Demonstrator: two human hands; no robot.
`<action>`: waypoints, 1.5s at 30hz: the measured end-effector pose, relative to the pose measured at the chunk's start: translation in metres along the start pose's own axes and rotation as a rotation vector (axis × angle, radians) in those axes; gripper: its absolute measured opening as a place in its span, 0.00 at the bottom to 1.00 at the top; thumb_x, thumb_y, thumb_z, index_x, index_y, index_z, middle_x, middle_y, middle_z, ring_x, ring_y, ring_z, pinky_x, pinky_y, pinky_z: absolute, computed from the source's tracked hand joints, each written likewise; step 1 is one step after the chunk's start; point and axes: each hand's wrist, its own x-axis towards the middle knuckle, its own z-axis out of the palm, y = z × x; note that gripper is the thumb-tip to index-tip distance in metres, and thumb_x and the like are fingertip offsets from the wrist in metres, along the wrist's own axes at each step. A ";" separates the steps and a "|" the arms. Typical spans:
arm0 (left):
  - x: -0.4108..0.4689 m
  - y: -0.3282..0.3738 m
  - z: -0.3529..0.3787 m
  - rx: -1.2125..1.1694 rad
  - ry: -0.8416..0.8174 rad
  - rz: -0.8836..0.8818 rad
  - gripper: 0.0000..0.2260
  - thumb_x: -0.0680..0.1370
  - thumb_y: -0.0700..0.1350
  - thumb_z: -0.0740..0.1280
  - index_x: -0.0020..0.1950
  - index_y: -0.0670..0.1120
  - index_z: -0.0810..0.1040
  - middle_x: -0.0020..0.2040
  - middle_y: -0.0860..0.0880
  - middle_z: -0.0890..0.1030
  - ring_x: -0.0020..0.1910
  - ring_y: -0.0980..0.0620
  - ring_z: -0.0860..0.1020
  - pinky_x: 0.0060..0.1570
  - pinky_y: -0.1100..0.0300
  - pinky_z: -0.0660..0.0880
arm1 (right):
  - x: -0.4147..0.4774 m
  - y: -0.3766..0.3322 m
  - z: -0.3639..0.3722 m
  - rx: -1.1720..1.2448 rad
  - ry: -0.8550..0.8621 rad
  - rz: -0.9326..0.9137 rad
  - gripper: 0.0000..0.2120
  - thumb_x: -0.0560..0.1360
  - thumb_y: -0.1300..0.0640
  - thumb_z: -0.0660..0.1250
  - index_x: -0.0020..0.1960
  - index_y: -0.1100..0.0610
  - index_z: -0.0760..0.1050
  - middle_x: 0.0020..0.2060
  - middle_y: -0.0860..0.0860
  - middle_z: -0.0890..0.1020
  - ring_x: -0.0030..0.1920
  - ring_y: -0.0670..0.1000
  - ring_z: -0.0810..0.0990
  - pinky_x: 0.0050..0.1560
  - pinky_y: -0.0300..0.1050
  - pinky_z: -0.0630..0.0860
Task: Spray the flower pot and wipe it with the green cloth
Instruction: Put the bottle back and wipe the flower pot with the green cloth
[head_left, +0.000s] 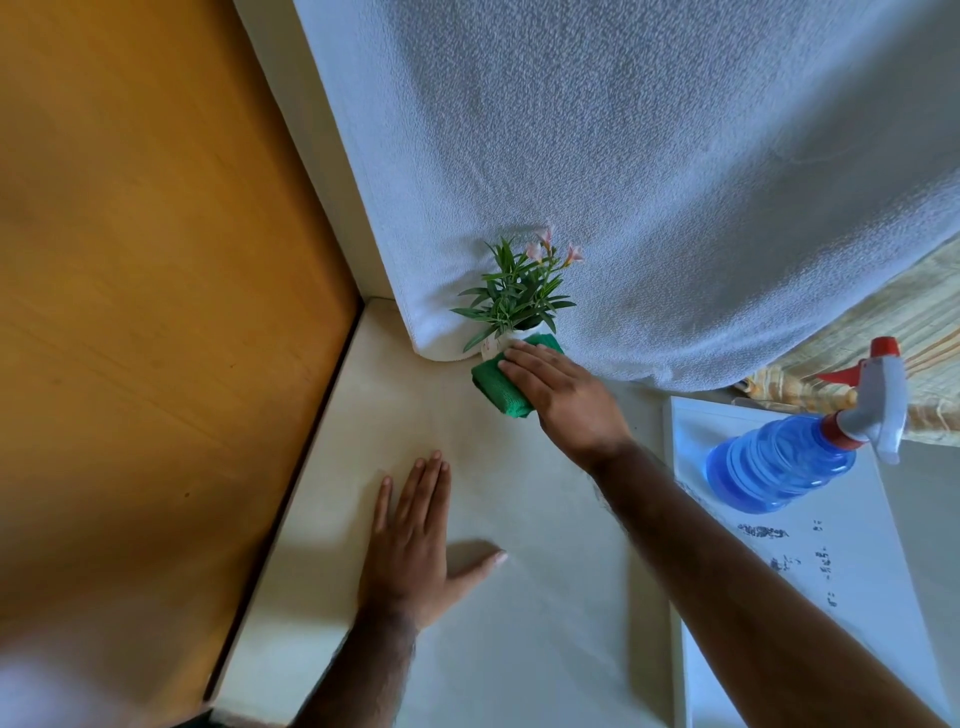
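The white cover (649, 156) hangs down behind the flower pot (503, 345) and fills the far side, so I work close under its edge. The pale ledge (519, 623) carries the pot, and the pot stands near the corner where this ledge meets the orange wall (156, 260). To the right of the pot, well apart from it, the blue spray bottle (795, 457) lies on its side on a white board (852, 561); I judge it is put away because spraying is done and both hands are needed for wiping. My left hand (415, 540) lies flat on the ledge on the near side of the pot, fingers long and together, thumb spread, holding nothing; I think it steadies me. My right hand (563, 397) reaches over with a straight arm, palm down, fingers flat, and presses the green cloth (496, 387) against the near side of the pot. The cloth is folded and touches the pot's white body, under the leaves.
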 end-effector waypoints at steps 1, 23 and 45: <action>0.000 -0.001 0.000 -0.002 0.001 0.001 0.56 0.72 0.82 0.57 0.85 0.42 0.55 0.86 0.47 0.54 0.84 0.48 0.56 0.80 0.36 0.57 | -0.002 0.001 0.001 0.014 -0.017 0.024 0.22 0.78 0.65 0.55 0.65 0.64 0.82 0.65 0.59 0.82 0.66 0.59 0.81 0.68 0.57 0.76; 0.001 -0.001 0.000 0.006 0.044 0.002 0.53 0.70 0.79 0.60 0.81 0.39 0.64 0.83 0.42 0.64 0.81 0.44 0.63 0.80 0.36 0.56 | -0.158 -0.037 -0.090 0.004 0.001 0.327 0.26 0.71 0.74 0.71 0.68 0.62 0.80 0.66 0.55 0.82 0.68 0.57 0.79 0.69 0.54 0.75; 0.000 -0.001 0.009 0.065 -0.026 0.010 0.56 0.71 0.82 0.47 0.84 0.40 0.57 0.85 0.44 0.58 0.83 0.46 0.57 0.81 0.37 0.51 | -0.304 -0.030 -0.099 -0.300 -0.423 0.566 0.43 0.82 0.33 0.51 0.82 0.66 0.52 0.82 0.62 0.52 0.83 0.59 0.49 0.81 0.55 0.48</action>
